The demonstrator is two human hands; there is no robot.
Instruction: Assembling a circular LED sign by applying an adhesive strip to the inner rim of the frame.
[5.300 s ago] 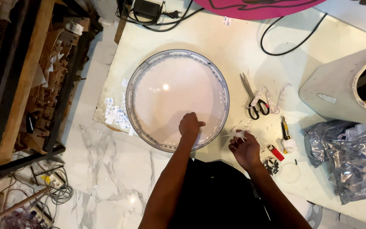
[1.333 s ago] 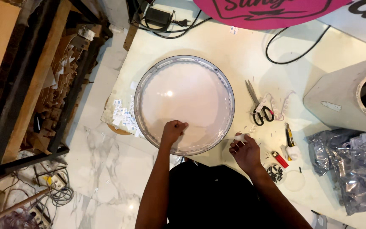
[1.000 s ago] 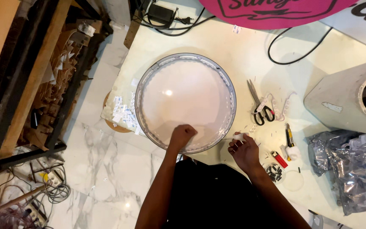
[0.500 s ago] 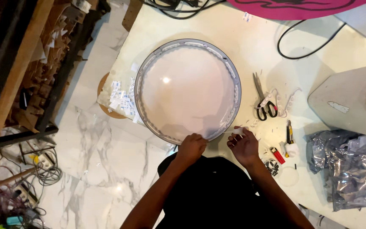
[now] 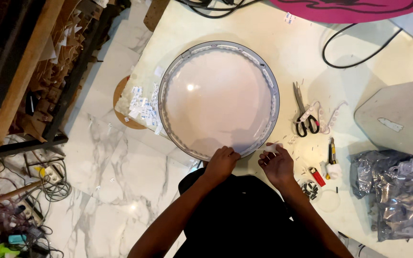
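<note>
A large round shallow panel (image 5: 218,98) with a grey rim and a pale pink face lies on the cream table (image 5: 283,48). Small white modules line the inside of its rim. My left hand (image 5: 222,162) rests with curled fingers on the near rim of the panel. My right hand (image 5: 277,164) is just right of it, off the rim, pinching a small white piece (image 5: 272,147) between its fingertips.
Black-handled scissors (image 5: 302,114) and a string of white modules (image 5: 323,114) lie right of the panel. A red lighter (image 5: 317,176), a yellow-black tool (image 5: 331,151) and silver foil bags (image 5: 393,188) sit at the right. White paper scraps (image 5: 142,107) pile at the table's left edge. Cables (image 5: 48,186) clutter the marble floor.
My left hand has moved from the panel's face and left near rim rightward along the near rim, toward my right hand. My right hand stayed beside the rim. The camera shifted slightly.
</note>
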